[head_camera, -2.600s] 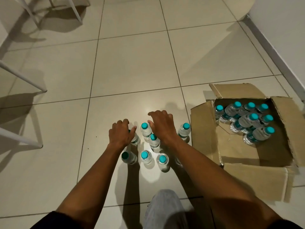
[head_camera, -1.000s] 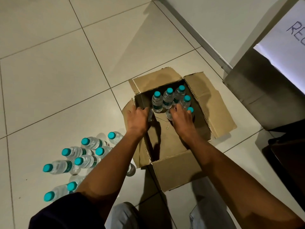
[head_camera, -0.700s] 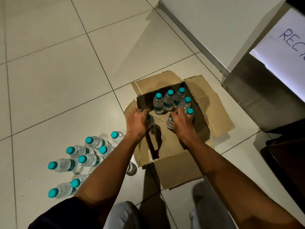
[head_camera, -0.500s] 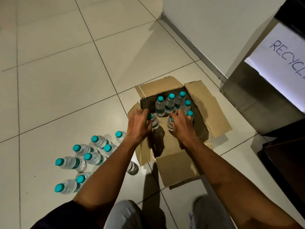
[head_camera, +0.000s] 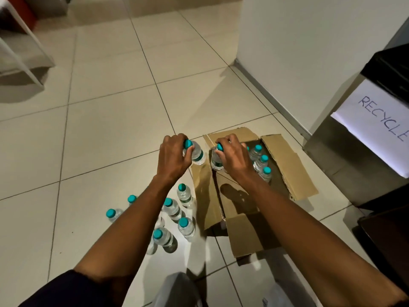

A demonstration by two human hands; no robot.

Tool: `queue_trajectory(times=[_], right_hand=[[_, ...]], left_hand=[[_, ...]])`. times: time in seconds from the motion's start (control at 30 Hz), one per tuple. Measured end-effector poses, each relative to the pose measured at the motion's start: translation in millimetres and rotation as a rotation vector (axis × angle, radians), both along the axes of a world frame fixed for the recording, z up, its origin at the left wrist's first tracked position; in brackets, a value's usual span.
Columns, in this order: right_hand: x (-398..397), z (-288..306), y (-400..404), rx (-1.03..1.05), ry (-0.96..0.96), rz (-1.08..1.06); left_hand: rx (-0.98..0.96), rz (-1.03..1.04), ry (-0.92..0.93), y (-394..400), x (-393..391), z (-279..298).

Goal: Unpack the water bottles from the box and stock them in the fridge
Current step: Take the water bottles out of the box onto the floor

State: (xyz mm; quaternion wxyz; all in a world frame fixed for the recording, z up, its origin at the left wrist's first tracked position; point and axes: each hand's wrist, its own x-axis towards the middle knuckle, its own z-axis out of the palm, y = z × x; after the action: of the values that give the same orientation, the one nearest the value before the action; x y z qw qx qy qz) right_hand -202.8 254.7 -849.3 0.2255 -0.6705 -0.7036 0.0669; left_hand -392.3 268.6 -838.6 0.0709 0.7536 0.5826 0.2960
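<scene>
An open cardboard box (head_camera: 292, 173) sits on the tiled floor with several small clear water bottles (head_camera: 262, 161) with teal caps standing at its far side. My left hand (head_camera: 172, 160) grips one water bottle (head_camera: 197, 154) by its neck, held in the air just left of the box. My right hand (head_camera: 234, 156) grips another water bottle (head_camera: 215, 161) by its cap, above the box's left wall. Several more bottles (head_camera: 172, 209) stand on the floor under my left forearm, partly hidden by it.
A steel bin (head_camera: 358, 138) with a white "RECYCLE" sheet stands right of the box against the wall (head_camera: 309, 41). A dark piece of furniture (head_camera: 389, 235) is at the right edge. White chair legs (head_camera: 24, 49) stand far left. My knees (head_camera: 177, 291) are at the bottom.
Both hands went from the floor bottles into the box, each closed on a bottle, and have now lifted them up and leftward out of the box. The view tilted up.
</scene>
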Motion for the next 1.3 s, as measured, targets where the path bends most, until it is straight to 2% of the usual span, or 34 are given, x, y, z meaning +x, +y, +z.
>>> queue_trajectory(times=[0.27,0.5,0.77,1.03,1.3], right_hand=[[-66,-19,27,-0.048,0.029,0.138],[-97,-78,49,-0.158,-0.094,0.271],[-107,-129,64,-0.31,-0.158,0.225],[-107,-152,63,-0.268,-0.101,0.226],[-111,-148,58,-0.27,-0.005,0.162]], left_hand=[[-0.099,0.15,0.093,11,-63,-30],[-0.219,0.163,0.223,25,-85,-72],[-0.338,0.167,0.379,46,-92,-108],[-0.451,0.132,0.526,53,-95,-133],[-0.502,0.144,0.556,55,-92,-136]])
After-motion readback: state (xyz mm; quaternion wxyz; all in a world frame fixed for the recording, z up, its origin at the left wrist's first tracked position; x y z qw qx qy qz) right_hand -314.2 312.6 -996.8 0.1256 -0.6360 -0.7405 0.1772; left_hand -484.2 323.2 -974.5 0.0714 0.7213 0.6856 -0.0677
